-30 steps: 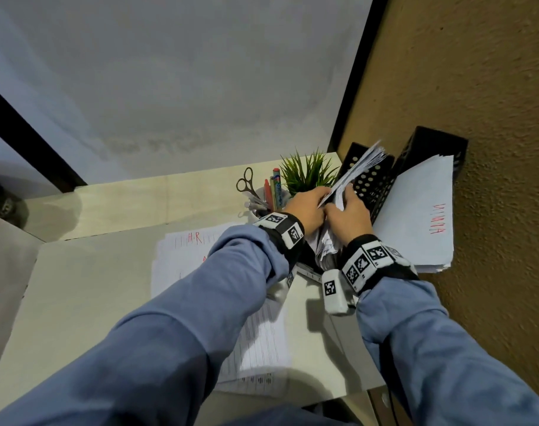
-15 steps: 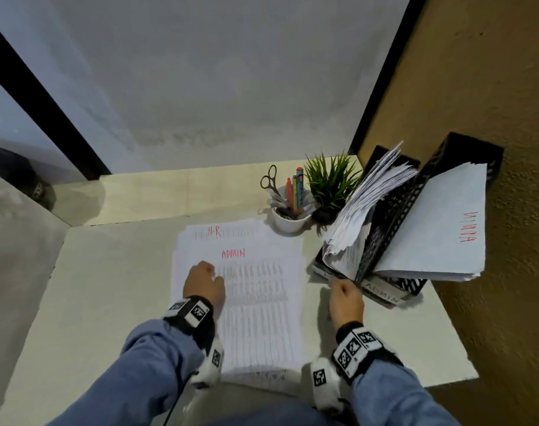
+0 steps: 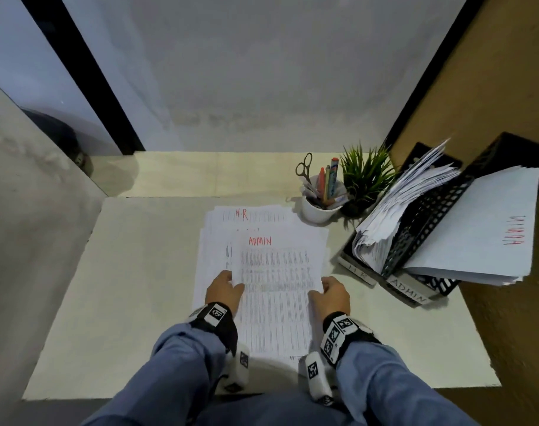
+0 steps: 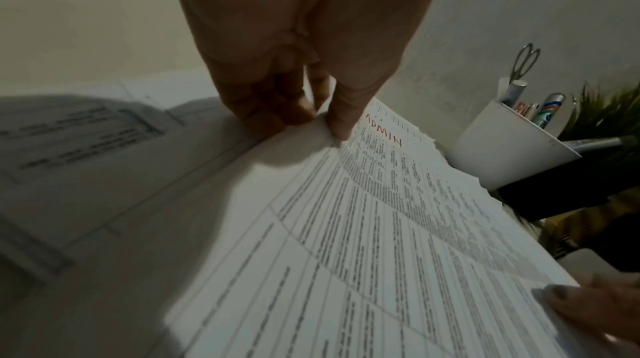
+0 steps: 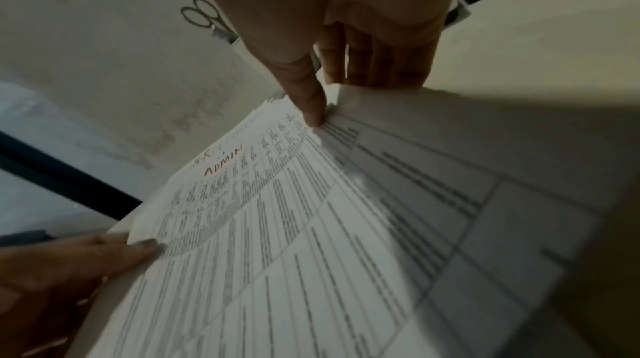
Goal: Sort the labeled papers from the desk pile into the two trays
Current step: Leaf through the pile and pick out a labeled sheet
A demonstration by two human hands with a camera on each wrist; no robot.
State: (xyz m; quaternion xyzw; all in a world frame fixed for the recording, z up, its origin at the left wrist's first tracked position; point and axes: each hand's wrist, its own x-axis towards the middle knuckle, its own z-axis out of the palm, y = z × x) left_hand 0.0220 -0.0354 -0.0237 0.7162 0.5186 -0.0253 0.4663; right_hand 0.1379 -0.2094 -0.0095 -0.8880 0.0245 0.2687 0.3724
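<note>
A printed sheet headed ADMIN in red (image 3: 277,272) is raised a little off the desk pile (image 3: 212,241), whose upper sheet shows H.R in red. My left hand (image 3: 228,287) pinches the sheet's left edge (image 4: 332,128), thumb on top. My right hand (image 3: 326,290) pinches its right edge (image 5: 318,115) the same way. Two slanted black mesh trays stand at the right: the HR tray (image 3: 354,265) stuffed with papers and the ADMIN tray (image 3: 415,290) holding a stack marked ADMIN.
A white cup (image 3: 318,209) with scissors and pens and a small green plant (image 3: 366,176) stand behind the pile, left of the trays. A brown wall (image 3: 507,87) runs along the right. The desk edge (image 3: 262,392) is near my wrists.
Both hands left the HR tray, came back to the pile and took hold of the top ADMIN sheet by its two side edges, lifting it slightly.
</note>
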